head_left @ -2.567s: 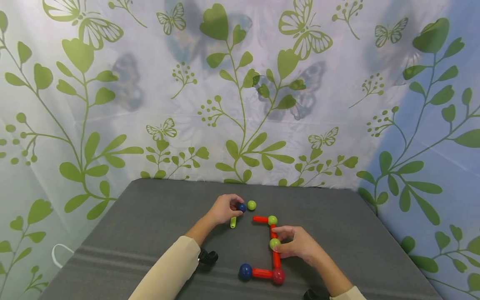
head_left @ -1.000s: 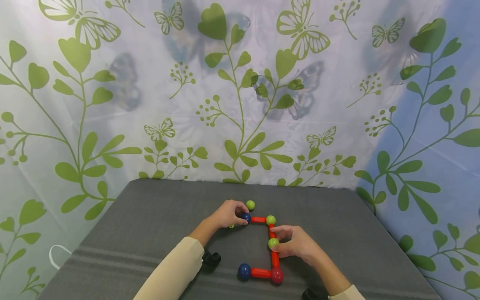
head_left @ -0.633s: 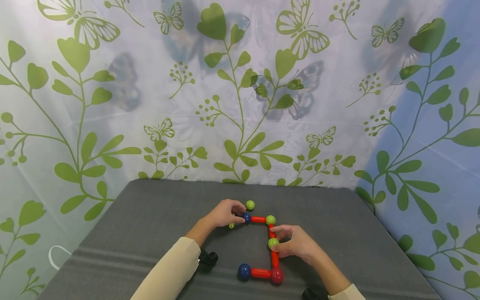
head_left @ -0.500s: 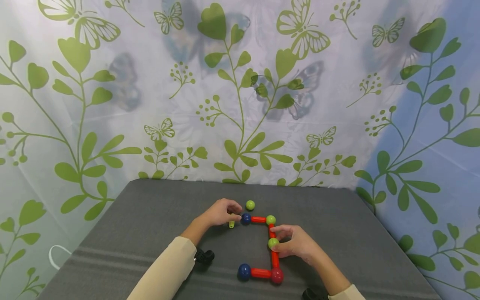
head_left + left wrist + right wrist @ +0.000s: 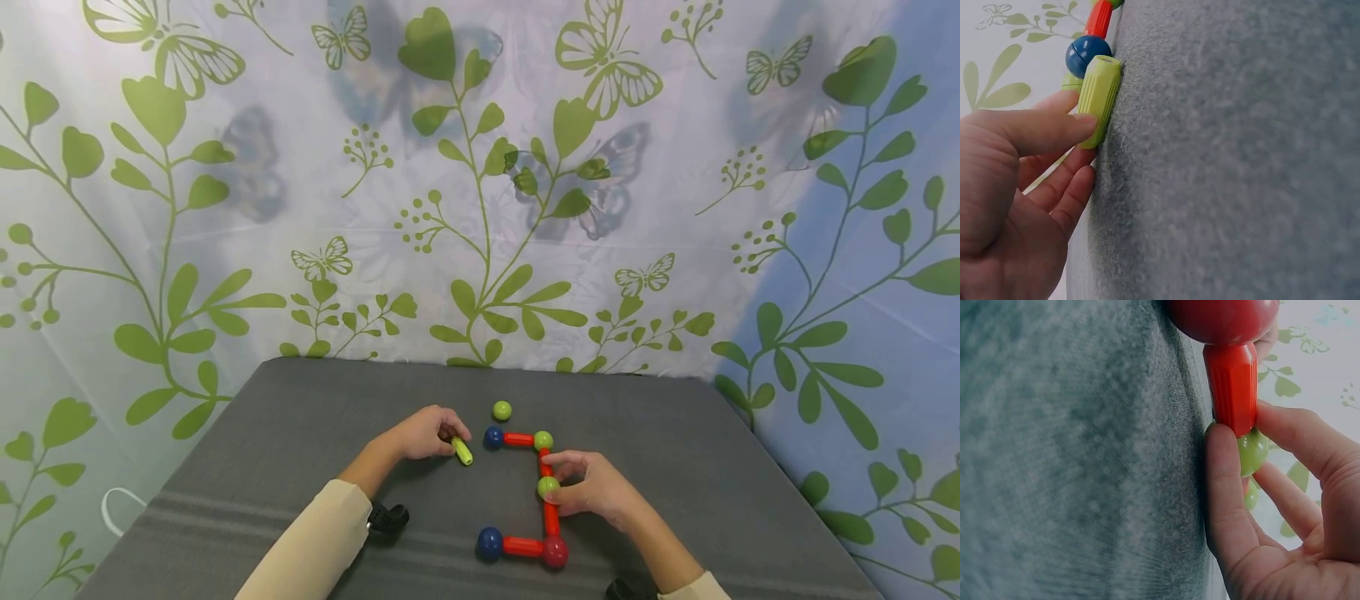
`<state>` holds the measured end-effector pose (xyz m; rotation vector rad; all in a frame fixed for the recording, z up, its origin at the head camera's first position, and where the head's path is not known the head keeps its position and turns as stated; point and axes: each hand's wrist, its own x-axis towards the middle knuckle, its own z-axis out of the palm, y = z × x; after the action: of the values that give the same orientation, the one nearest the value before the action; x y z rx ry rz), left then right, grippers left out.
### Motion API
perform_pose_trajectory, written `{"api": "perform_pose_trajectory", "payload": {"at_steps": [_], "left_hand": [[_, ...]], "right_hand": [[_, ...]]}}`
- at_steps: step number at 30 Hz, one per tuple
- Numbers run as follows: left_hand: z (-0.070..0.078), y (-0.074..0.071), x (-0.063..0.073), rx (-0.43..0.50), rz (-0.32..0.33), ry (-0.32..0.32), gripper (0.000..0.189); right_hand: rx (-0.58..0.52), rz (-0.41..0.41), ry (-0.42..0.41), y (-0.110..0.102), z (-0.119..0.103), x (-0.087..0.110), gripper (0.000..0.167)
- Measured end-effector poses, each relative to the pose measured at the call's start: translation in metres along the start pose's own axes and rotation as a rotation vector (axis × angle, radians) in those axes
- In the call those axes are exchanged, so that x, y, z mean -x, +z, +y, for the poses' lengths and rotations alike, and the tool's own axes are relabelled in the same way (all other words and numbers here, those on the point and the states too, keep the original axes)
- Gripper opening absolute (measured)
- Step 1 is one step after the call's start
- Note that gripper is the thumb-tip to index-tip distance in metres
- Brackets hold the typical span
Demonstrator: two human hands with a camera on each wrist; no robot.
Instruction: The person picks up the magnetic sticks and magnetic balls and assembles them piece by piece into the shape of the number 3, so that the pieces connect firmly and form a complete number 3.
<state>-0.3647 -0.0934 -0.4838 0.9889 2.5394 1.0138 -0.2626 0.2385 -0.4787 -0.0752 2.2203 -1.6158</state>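
Note:
My left hand (image 5: 423,433) pinches a ribbed light-green rod (image 5: 462,451) between thumb and fingers, low over the table. In the left wrist view the rod (image 5: 1100,100) has a small disc in its end, and a blue ball (image 5: 1087,56) shows beyond it. My right hand (image 5: 596,490) grips the middle green ball (image 5: 549,488) of a bracket-shaped chain of ribbed red rods and balls. A far red rod (image 5: 518,439) runs left to a blue ball (image 5: 493,437). From a red ball (image 5: 555,551), the near rod (image 5: 522,547) reaches another blue ball (image 5: 491,543).
A loose green ball (image 5: 502,410) lies just behind the far blue ball. The grey cloth-covered table (image 5: 360,387) meets a leaf-patterned curtain (image 5: 480,208) at its back edge. A white loop of cord (image 5: 112,510) is at the left edge.
My left hand has brought the blue ball to the far red rod's end and released it. It has since moved left and picked up the green rod. My right hand has stayed put.

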Motion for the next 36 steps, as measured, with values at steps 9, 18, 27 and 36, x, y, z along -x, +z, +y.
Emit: {"api": "perform_pose_trajectory", "payload": {"at_steps": [9, 18, 27, 36], "left_hand": [[0.002, 0.003, 0.005, -0.076, -0.016, 0.025, 0.02], [0.004, 0.008, 0.012, -0.073, 0.01, 0.029, 0.017], [0.011, 0.017, 0.02, 0.003, 0.064, 0.045, 0.017], [0.022, 0.029, 0.02, 0.102, 0.076, 0.048, 0.021]], "right_hand": [[-0.032, -0.016, 0.003, 0.0, 0.0, 0.002, 0.067], [-0.033, -0.012, -0.016, 0.002, 0.001, 0.005, 0.068], [-0.037, -0.007, -0.029, 0.003, 0.003, 0.004, 0.068], [-0.035, -0.003, -0.016, 0.005, 0.0, 0.005, 0.067]]}}
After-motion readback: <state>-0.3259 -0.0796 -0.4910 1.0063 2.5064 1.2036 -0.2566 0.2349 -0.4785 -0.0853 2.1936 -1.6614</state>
